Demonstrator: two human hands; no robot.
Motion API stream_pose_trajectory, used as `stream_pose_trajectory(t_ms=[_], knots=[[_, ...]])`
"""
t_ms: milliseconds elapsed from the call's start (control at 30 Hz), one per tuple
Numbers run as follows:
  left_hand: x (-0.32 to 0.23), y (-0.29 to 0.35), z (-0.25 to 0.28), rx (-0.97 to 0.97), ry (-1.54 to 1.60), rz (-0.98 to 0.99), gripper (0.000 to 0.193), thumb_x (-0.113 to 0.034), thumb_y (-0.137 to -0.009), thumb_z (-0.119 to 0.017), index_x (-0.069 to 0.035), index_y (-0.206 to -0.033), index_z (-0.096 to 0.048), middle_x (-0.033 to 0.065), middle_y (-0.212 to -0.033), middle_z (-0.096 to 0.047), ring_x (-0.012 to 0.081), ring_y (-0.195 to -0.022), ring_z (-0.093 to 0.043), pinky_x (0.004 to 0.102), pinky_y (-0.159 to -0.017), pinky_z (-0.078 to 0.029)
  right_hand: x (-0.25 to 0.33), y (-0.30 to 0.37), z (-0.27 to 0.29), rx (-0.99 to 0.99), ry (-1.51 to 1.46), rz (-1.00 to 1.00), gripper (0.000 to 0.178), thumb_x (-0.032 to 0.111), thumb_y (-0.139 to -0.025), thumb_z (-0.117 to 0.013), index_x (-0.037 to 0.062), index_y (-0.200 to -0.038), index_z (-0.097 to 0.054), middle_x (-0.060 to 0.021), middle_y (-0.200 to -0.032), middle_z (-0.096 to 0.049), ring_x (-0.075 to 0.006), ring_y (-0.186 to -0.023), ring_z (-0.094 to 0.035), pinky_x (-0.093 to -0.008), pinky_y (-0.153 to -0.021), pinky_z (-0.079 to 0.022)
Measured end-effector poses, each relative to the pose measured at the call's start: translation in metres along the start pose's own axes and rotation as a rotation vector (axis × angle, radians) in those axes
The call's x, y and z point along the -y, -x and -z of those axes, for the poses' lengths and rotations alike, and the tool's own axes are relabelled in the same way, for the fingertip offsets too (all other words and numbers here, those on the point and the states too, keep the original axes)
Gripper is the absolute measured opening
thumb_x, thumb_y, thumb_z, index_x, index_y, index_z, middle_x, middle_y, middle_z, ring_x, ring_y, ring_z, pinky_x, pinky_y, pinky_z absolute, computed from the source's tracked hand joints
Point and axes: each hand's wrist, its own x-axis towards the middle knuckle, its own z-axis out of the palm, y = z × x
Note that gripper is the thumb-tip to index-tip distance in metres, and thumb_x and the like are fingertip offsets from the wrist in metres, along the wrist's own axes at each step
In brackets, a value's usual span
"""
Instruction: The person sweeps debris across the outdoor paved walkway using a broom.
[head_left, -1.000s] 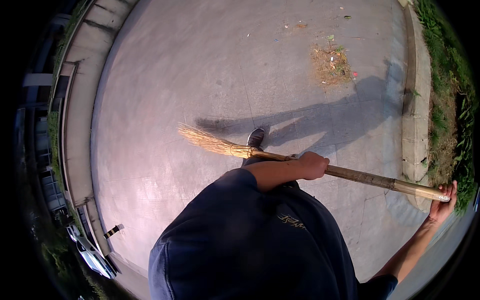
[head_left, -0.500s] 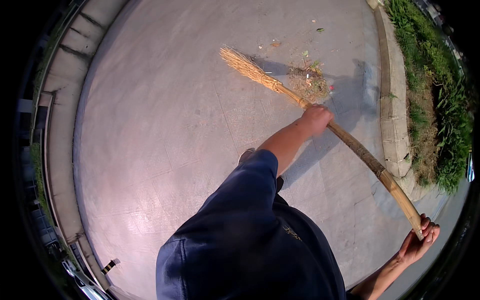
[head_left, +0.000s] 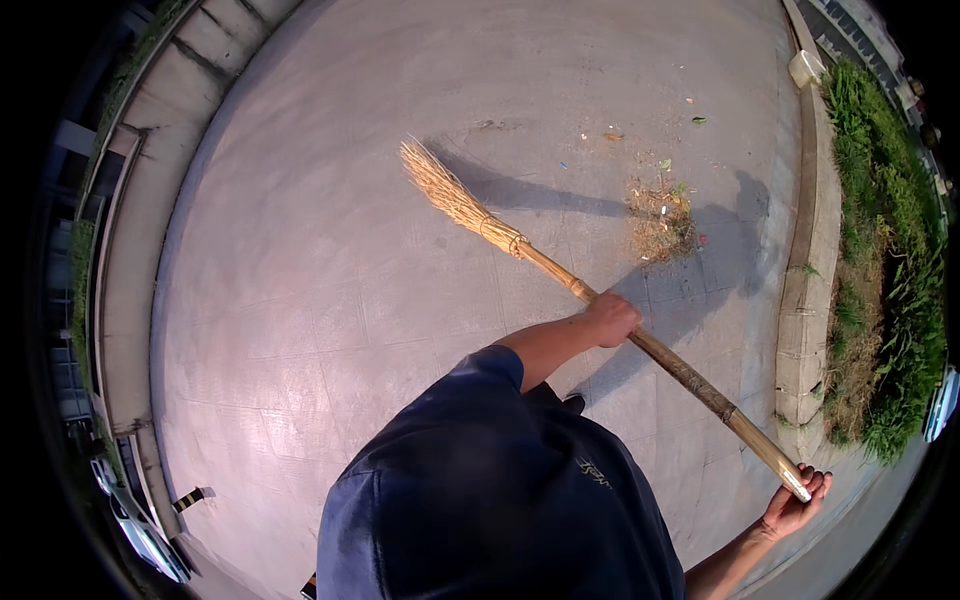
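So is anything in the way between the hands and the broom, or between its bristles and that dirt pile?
Nothing I can see. The left hand grips the broom; the right hand holds its top end. Between the bristles and the dirt pile there's just pavement with a shadow.

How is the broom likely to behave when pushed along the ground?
The broom is probably stiff along its thick, woody handle. Its thin, splayed bristles likely flex and spring. The binding at their base probably keeps them bunched.
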Motion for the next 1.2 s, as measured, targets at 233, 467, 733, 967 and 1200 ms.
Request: stream_pose_trajectory(t_ms=[233,467,733,967,1200], knots=[[0.141,0.156,0.024,0.109,-0.117,0.465,0.013,-0.014,-0.066,-0.058,-0.012,-0.079,-0.062,0.007,-0.084,-0.059,0.0242,-0.095,-0.05,0.0371,-0.082,-0.04,-0.143,0.029,-0.132,0.159,-0.061,-0.416,0.02,0.017,-0.08,-0.056,0.0088,-0.097,-0.049,-0.0036,-0.074,-0.048,-0.0205,-0.083,-0.049,-0.0418,-0.095,-0.029],[0.169,0.144,0.055,0.113,-0.133,0.532,0.017,-0.015,-0.068,-0.058,-0.017,-0.084,-0.062,0.0043,-0.09,-0.058,0.0225,-0.102,-0.046,0.0382,-0.088,-0.035,-0.138,0.021,-0.193,0.235,0.06,-0.332,0.02,0.017,-0.08,-0.057,0.0092,-0.096,-0.048,-0.0023,-0.074,-0.045,-0.02,-0.083,-0.048,-0.0432,-0.096,-0.028],[0.017,-0.074,0.065,-0.079,-0.121,-0.104,0.01,-0.018,-0.062,-0.062,-0.015,-0.071,-0.061,0.0038,-0.077,-0.06,0.0214,-0.083,-0.054,0.0362,-0.075,-0.038,0.02,0.048,-0.125,-0.092,0.413,0.227,0.023,0.023,-0.082,-0.052,0.0076,-0.078,-0.037,-0.0028,-0.071,-0.036,-0.0169,-0.078,-0.04,-0.0382,-0.089,-0.03],[-0.079,-0.118,0.073,0.22,-0.11,-0.401,0.011,-0.016,-0.066,-0.057,-0.014,-0.072,-0.065,0.0075,-0.076,-0.063,0.0245,-0.08,-0.061,0.0368,-0.069,-0.047,0.092,0.063,0.003,-0.361,0.064,0.276,0.022,0.019,-0.079,-0.055,0.0062,-0.074,-0.037,-0.0022,-0.068,-0.033,-0.0166,-0.07,-0.036,-0.0355,-0.076,-0.031],[-0.011,-0.091,0.048,0.186,-0.131,-0.284,0.01,-0.018,-0.066,-0.057,-0.01,-0.069,-0.061,0.0101,-0.07,-0.061,0.0282,-0.071,-0.06,0.0406,-0.064,-0.047,-0.012,0.02,0.03,-0.48,-0.104,0.115,0.012,0.011,-0.082,-0.048,0.0071,-0.075,-0.039,-0.0013,-0.066,-0.038,-0.0166,-0.069,-0.041,-0.0307,-0.073,-0.035]])
